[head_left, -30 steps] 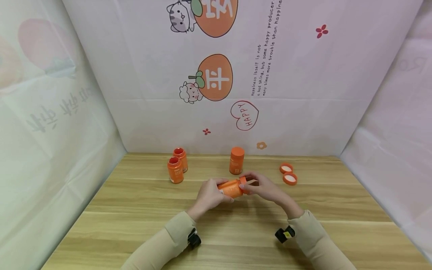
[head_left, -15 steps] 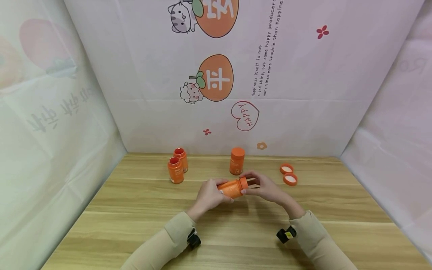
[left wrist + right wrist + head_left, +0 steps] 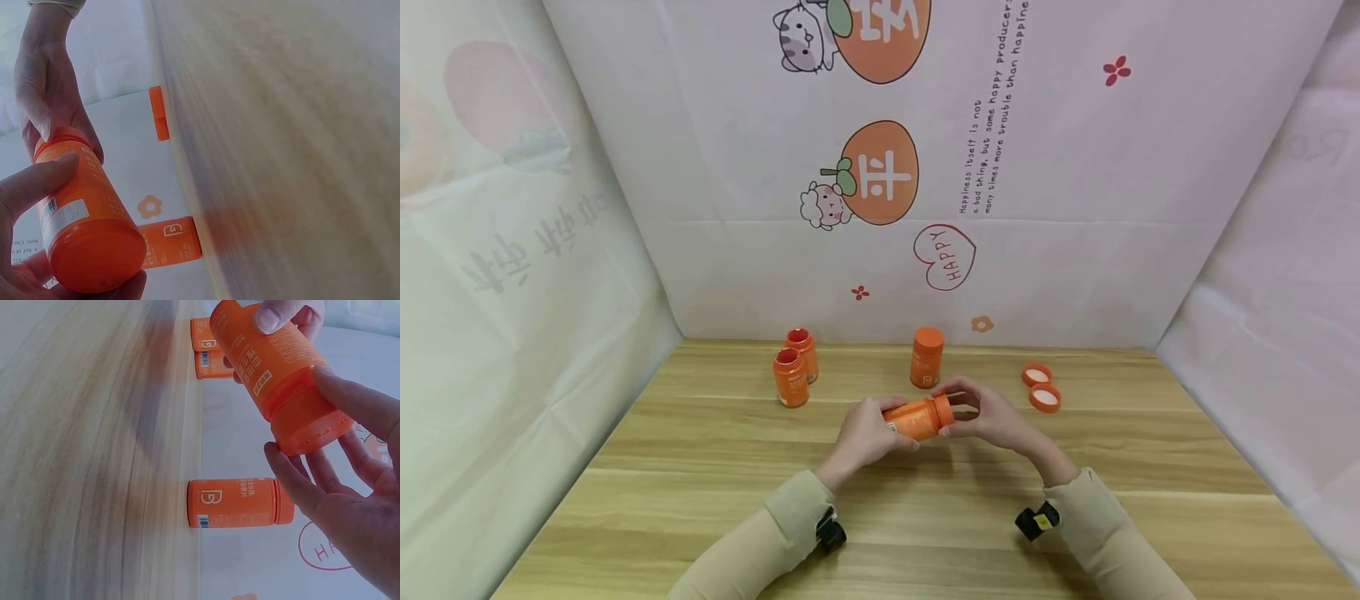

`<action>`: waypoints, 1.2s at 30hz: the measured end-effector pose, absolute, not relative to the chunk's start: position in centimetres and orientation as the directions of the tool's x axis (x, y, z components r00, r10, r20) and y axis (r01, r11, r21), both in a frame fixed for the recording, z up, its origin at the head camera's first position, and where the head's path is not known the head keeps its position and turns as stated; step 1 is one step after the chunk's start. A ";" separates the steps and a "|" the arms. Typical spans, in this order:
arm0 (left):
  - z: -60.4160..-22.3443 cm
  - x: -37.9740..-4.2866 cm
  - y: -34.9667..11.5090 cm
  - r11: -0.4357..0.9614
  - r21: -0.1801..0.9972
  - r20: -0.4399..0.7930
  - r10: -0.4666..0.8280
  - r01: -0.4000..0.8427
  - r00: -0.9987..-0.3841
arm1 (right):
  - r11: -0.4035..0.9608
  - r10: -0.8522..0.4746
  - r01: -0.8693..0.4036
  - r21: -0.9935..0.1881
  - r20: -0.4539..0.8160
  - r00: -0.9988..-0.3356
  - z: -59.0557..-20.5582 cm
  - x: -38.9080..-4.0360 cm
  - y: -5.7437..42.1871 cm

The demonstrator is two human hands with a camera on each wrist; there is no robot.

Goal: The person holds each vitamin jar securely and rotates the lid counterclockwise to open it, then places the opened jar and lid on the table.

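My left hand [image 3: 861, 435] grips the body of an orange pill bottle [image 3: 916, 419], which lies tilted above the table with its capped end pointing right. Around the orange cap [image 3: 943, 408] curl the thumb and fingers of my right hand [image 3: 991, 417]. The right wrist view shows the thumb at the upper edge of the cap [image 3: 309, 425] and a fingertip at its lower edge. In the left wrist view, the rounded base of the bottle [image 3: 97, 250] and a white label face the camera.
A capped orange bottle [image 3: 927, 360] stands behind the hands. Two uncapped bottles, a front one [image 3: 791, 379] and a rear one [image 3: 806, 350], stand at the left. Two loose caps, a near one [image 3: 1045, 398] and a far one [image 3: 1037, 373], lie inside up at the right. A printed cloth [image 3: 737, 275] hangs behind the table.
The right hand's fingers have shifted around the cap, its thumb moving toward the lower side, so more of the cap shows. The left hand and bottle have hardly moved.
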State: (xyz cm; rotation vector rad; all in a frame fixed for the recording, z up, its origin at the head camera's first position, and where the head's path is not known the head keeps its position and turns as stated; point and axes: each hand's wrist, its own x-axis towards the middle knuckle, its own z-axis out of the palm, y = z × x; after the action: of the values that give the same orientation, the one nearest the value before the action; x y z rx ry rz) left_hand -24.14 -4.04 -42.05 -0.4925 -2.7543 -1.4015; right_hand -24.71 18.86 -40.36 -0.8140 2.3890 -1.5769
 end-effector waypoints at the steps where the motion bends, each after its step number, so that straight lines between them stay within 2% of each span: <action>1: -42.1 -24.1 -4.0 0.549 0.786 0.151 0.273 0.283 -0.950 | 0.289 -0.526 -0.355 -0.889 0.162 -0.835 -40.4 -24.7 18.9; 18: -41.8 -24.0 -4.0 0.533 0.801 0.139 0.277 0.272 -0.951 | 0.250 -0.524 -0.358 -0.900 0.185 -0.831 -40.5 -24.6 19.1; 36: -41.8 -23.9 -4.0 0.520 0.803 0.158 0.284 0.291 -0.946 | 0.254 -0.476 -0.326 -0.911 0.176 -0.862 -40.5 -24.3 19.1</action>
State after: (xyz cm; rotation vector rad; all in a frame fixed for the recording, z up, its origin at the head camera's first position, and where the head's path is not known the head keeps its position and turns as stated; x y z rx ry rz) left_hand -23.85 -4.02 -41.76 -0.5167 -2.7328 -1.4459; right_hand -24.34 19.06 -40.47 -0.7658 2.3773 -1.6731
